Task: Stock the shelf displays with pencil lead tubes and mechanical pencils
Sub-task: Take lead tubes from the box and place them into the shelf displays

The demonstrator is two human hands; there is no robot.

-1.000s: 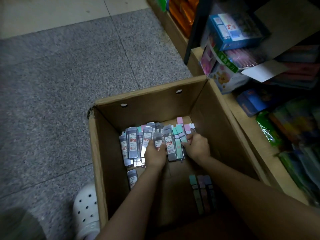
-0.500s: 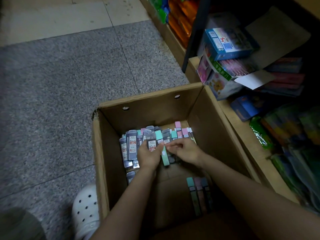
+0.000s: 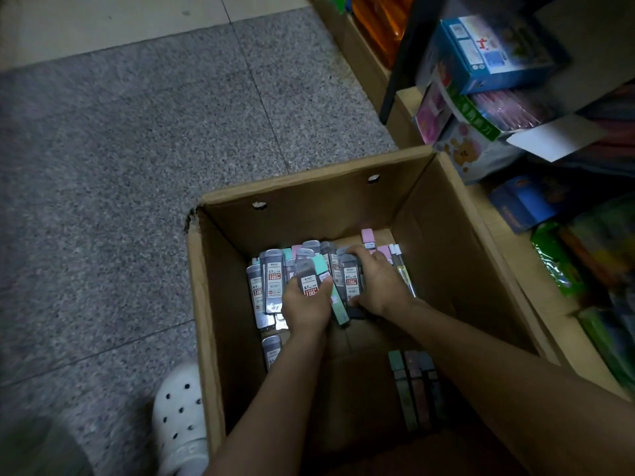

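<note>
Left hand [image 3: 307, 305] gripping a lead tube [image 3: 309, 274], right hand [image 3: 376, 286] grasping more tubes [image 3: 350, 274], both partly hiding the pile in the cardboard box [image 3: 443, 214], lower centre of frame, labels blurring.

Access is given through the open top of the cardboard box [image 3: 343, 187]; the right side is crowded by shelf goods [image 3: 481, 63].

One cardboard box [image 3: 220, 304] stood on the floor, with two round holes in its far wall. Two hands reached in. The pile of grey lead tubes [image 3: 273, 280] was too overlapped to count exactly. Three pastel packs [image 3: 414, 383] lay apart. One white clog [image 3: 178, 417] showed.
</note>
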